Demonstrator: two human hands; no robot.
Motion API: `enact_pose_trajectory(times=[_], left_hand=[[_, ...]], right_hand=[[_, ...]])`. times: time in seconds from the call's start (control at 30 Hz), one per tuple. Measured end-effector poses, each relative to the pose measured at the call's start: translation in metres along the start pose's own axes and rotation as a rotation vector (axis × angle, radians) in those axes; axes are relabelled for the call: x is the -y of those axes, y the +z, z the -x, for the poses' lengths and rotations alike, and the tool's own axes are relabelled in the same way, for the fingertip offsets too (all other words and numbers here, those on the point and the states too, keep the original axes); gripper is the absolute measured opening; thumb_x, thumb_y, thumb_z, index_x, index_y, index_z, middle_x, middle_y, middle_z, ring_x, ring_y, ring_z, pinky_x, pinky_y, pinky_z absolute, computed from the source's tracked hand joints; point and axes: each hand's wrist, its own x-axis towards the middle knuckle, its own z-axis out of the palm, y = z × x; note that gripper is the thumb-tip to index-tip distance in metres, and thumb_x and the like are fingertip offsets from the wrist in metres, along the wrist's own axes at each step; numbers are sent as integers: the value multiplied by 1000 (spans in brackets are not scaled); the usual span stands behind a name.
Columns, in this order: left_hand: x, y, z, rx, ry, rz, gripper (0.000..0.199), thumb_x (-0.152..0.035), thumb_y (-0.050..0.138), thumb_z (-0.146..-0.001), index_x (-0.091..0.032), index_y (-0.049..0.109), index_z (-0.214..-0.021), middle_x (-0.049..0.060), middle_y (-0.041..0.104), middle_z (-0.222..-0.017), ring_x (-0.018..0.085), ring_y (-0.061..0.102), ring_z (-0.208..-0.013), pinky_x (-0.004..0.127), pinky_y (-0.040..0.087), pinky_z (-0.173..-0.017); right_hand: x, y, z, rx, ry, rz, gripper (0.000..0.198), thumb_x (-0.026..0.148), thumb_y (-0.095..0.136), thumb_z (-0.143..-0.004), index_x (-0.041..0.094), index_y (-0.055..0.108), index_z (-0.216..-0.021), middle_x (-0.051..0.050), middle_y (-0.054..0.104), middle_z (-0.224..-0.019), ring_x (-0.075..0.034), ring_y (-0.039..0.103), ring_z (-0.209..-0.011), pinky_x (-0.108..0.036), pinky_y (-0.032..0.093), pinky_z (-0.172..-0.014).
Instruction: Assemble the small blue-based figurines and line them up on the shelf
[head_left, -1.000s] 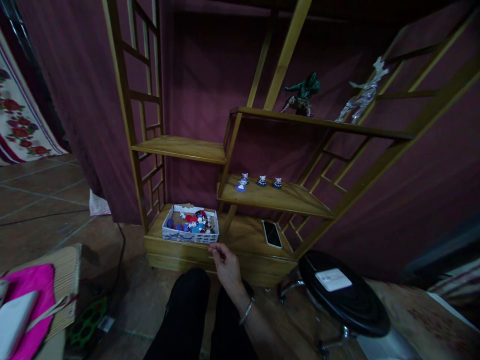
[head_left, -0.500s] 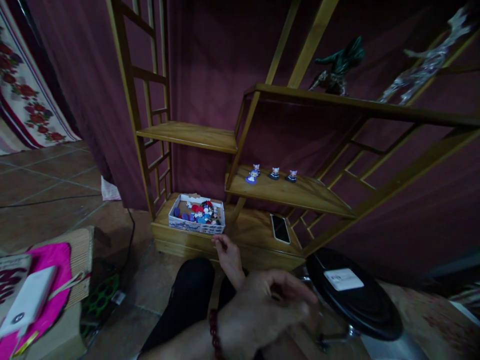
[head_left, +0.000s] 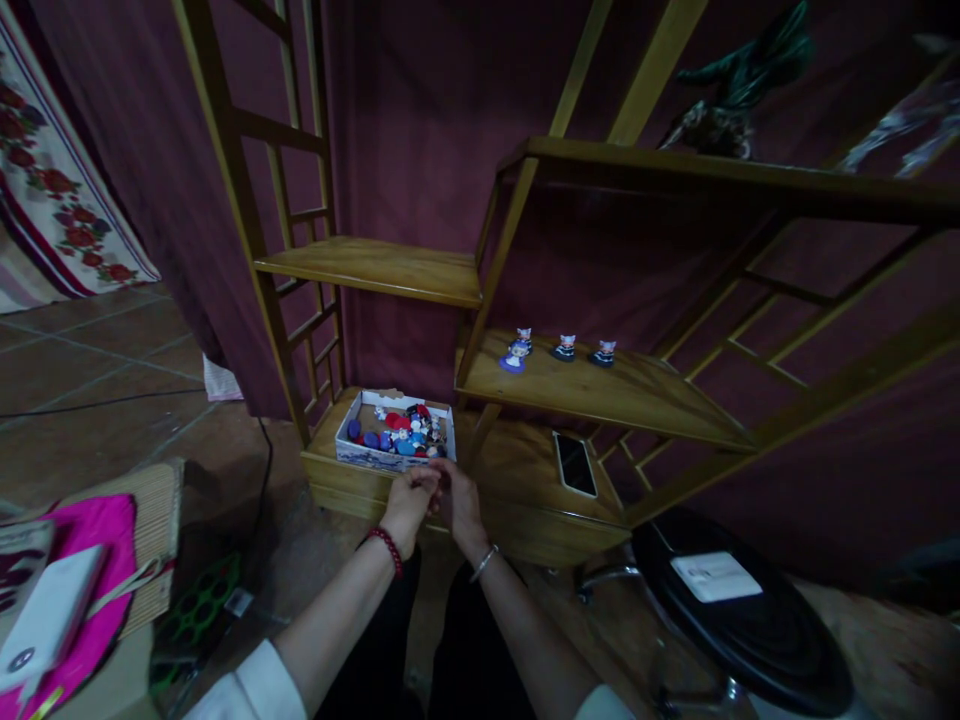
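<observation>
My left hand [head_left: 409, 505], with a red bead bracelet on its wrist, meets my right hand [head_left: 461, 505], which has a silver bangle. Their fingertips are pressed together just in front of a shallow cardboard box [head_left: 375, 459]. Whatever the fingers hold, if anything, is hidden or too small to make out. Inside the box lies a jumble of small figurines [head_left: 409, 440] in blue, red and white. Up on the middle shelf [head_left: 600, 398] stand a purple-based figurine [head_left: 514, 357] and several dark-based ones, one of them a cat-eared figurine [head_left: 565, 348].
A phone [head_left: 575, 464] lies on the low wooden base right of the box. A black round stool [head_left: 750, 640] with a white packet on it is at right. Dark statue [head_left: 739, 85] on the upper shelf. At left, a power bank [head_left: 52, 610] rests on pink cloth.
My left hand has come back from the lower right to meet my right hand before the box. The camera view has shifted slightly; the shelf figurines stay in place.
</observation>
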Motion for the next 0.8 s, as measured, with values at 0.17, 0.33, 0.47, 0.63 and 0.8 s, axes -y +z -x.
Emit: enact_pose_trajectory(times=[0.17,0.33,0.47,0.63,0.8], left_hand=[[12,-15,-36,-122,110,-250,11,-12,50,-73,-13,60,-78,-2,55,-58,8,49,-49,19,37,-48],[11,-33,-58,-250,285,-774,20,-10,47,-74,-17,63,-84,5,61,-88,16,56,-83,27,42,-76],[7,-47,-69,-324,434,-1063,23,-12,45,-74,-19,63,-86,6,59,-96,20,50,-97,28,38,-85],[5,-62,-92,-243,505,-1317,22,-15,44,-77,-17,64,-84,8,62,-90,20,51,-94,29,35,-88],[0,-67,-114,-146,484,-1445,24,-17,41,-79,-16,64,-82,10,64,-88,20,55,-92,29,35,-89]], right_hand=[[0,0,-19,14,-157,338,21,22,46,-77,21,63,-88,-2,66,-92,-15,61,-82,-25,45,-77],[-3,8,-41,62,-215,583,26,15,41,-80,22,62,-93,-2,66,-93,-13,61,-81,-22,44,-76],[-7,16,-59,92,-201,708,26,15,41,-80,23,63,-92,-1,67,-92,-14,62,-81,-22,44,-75],[-12,24,-76,190,-123,768,26,18,42,-81,24,64,-93,-1,68,-92,-14,62,-84,-22,43,-77],[-21,30,-86,207,-70,777,26,20,43,-81,24,64,-95,0,68,-94,-14,61,-86,-21,42,-77]])
